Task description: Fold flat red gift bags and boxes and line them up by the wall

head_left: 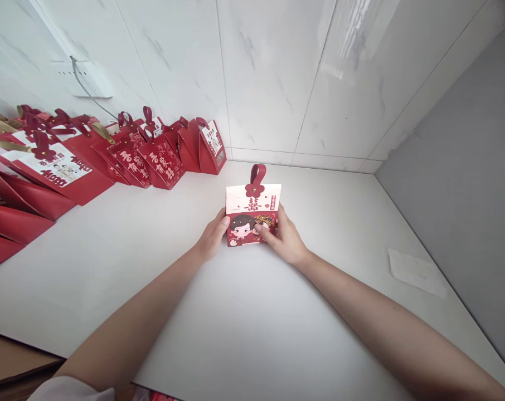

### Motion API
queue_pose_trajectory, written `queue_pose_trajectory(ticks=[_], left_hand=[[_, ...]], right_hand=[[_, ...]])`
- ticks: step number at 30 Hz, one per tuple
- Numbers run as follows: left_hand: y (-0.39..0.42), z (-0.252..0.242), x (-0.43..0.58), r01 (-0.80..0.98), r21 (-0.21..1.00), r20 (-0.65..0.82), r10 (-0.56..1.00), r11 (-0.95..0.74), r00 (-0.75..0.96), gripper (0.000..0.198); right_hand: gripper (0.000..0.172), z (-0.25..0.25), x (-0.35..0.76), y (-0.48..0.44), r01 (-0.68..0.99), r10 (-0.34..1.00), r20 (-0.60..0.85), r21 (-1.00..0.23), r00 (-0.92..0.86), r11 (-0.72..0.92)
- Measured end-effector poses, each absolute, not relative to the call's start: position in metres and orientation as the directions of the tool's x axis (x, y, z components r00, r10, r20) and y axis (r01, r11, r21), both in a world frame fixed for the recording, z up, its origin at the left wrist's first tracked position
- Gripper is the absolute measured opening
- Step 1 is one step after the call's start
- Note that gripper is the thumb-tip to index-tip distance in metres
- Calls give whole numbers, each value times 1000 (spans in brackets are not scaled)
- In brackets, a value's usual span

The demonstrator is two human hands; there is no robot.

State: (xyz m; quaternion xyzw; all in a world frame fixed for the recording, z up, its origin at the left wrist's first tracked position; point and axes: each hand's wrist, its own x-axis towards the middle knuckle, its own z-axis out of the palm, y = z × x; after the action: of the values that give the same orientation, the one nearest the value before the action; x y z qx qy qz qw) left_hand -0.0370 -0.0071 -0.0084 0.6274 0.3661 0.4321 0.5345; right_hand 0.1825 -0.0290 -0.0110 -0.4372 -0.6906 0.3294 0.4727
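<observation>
Between my two hands stands a red and white gift box with cartoon faces on its front and a red characters print above them. A red strap handle with a flower-shaped piece and a small stud rises from its top. My left hand grips the box's left side, thumb at the edge and fingers hidden behind. On the right side my right hand holds it too, its thumb lying across the front over one printed face. The box is upright, above or on the white table; which of these I cannot tell.
Several red gift boxes with strap handles line the table's back left, against the marbled wall. A cable hangs from a wall socket behind them. On the right lies a whitish flat patch, beside a grey wall.
</observation>
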Motion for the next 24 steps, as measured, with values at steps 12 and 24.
queue_pose_trajectory(ticks=[12,24], left_hand=[[-12,-3,-36,91,979,142,925,-185,353,56],[0,8,-40,-159,963,-195,971,217,140,69]], right_hand=[[65,-13,182,-27,297,910,377,-861,-174,414],[91,-15,182,-32,291,817,446,-778,-366,556]])
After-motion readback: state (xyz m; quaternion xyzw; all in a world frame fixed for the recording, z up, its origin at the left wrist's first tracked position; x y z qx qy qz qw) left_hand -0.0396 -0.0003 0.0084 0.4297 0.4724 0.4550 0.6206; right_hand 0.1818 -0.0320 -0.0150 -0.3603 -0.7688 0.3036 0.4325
